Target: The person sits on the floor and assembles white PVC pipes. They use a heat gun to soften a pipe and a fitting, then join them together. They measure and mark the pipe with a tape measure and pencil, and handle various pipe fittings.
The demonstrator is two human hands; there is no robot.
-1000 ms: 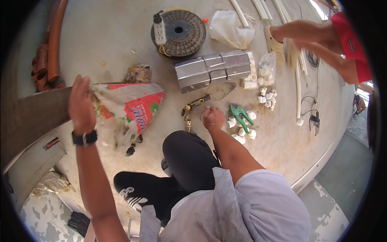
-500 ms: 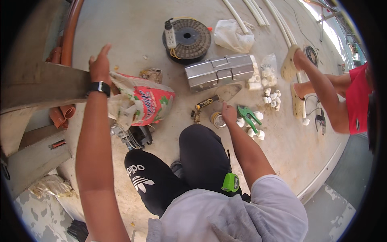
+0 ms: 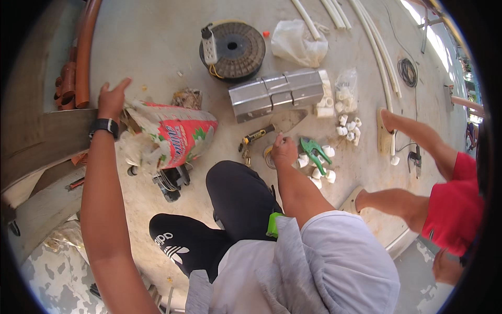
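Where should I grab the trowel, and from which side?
Grip the black-and-yellow handle, probably from the person's side and slightly above. The trowel lies with its handle angled toward the near left and its blade pointing far right; the metal toolbox sits just beyond, and a brass-coloured fitting lies near the handle's end.

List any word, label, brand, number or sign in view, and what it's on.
Sack: large lettering, not copied out here.
Trousers: white lettering and logo, likewise not copied.
Clear bag: marks too faint to read.
Trowel handle: marks too small to read.
Red shorts: small mark, unreadable.
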